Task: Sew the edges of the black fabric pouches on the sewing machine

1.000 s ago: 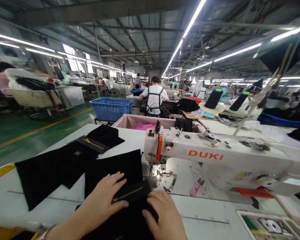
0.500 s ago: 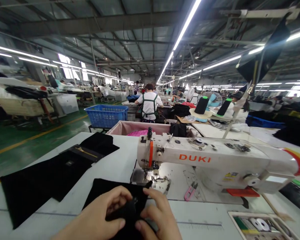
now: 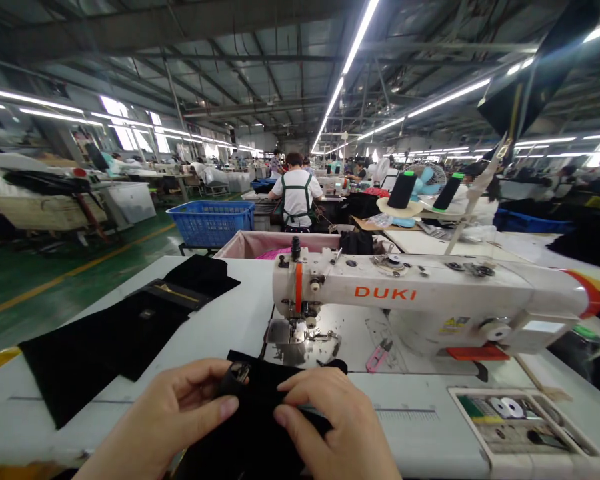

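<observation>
Both of my hands grip a bunched piece of black fabric [image 3: 260,420] at the near edge of the white sewing table [image 3: 230,320]. My left hand [image 3: 175,413] pinches its left side, where a small metal zipper part [image 3: 240,371] shows by the thumb. Closed on the right side of the cloth is my right hand [image 3: 330,420], fingers curled. The fabric lies just in front of the needle area [image 3: 305,330] of the white DUKI sewing machine [image 3: 430,297].
More black fabric pieces [image 3: 105,340] with a gold zipper lie to the left on the table. Pink snips [image 3: 377,357] sit by the machine base and a bobbin tray [image 3: 510,420] is at the right. A blue basket [image 3: 213,223] and other workers are behind.
The flat black piece with the zipper has been gathered up into both hands and drawn toward me. My view has shifted so the machine sits more centrally.
</observation>
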Available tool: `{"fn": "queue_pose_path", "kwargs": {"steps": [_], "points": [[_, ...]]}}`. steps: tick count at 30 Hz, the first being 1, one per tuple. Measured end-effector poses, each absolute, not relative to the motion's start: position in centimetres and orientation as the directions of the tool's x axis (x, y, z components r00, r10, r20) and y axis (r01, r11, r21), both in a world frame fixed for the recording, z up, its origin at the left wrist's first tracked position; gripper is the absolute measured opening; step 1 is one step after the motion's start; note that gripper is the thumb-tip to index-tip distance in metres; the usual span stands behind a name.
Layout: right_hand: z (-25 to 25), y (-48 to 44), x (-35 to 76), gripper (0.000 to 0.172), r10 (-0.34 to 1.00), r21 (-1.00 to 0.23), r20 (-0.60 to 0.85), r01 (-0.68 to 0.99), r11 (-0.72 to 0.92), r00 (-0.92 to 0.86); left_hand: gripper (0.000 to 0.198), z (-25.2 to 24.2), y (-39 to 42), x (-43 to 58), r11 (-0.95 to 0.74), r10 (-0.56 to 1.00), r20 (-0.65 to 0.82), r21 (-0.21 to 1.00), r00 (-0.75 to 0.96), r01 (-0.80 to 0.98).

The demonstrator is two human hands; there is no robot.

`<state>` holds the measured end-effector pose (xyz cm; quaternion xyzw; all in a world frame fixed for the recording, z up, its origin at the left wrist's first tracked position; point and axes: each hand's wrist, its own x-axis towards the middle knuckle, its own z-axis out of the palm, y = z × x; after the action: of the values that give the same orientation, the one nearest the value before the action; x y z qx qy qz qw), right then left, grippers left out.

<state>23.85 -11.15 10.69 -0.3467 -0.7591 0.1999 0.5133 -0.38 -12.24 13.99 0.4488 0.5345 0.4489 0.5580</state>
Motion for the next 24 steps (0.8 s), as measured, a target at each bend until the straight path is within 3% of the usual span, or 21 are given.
{"fn": "queue_pose_path", "kwargs": {"steps": [4,7,10,14,18,24], "points": [[10.4,-11.4,23.3,0.009,0.755,-0.681,0.623,0.331,0.653,-0.206,0.047,14.1,-12.2,-0.8,0.191,0.981,-0.192,0.981,0.023,0.04],[10.0,-11.5,23.0,0.008,0.764,-0.697,0.627,0.328,0.638,-0.153,0.043,13.8,-11.6,-1.7,0.175,0.97,-0.194,0.976,0.145,0.132],[10.1,-11.5,23.4,0.01,0.761,-0.669,0.608,0.37,0.644,-0.226,0.037,13.8,-11.4,-2.2,0.119,0.963,-0.165,0.969,0.212,0.216],[10.4,-11.5,23.7,0.02,0.758,-0.627,0.589,0.434,0.647,-0.281,0.032,13.8,-11.7,-2.0,0.014,0.99,-0.058,0.95,0.13,0.313],[10.8,-11.8,23.2,0.021,0.677,-0.542,0.682,0.429,0.722,-0.277,0.023,13.3,-12.1,-2.0,-0.052,0.997,0.026,0.929,0.077,0.367],[11.7,-12.3,23.0,0.019,0.627,-0.491,0.741,0.444,0.75,-0.24,0.029,13.1,-12.3,-2.2,-0.046,0.999,0.033,0.899,0.037,0.435]]}}
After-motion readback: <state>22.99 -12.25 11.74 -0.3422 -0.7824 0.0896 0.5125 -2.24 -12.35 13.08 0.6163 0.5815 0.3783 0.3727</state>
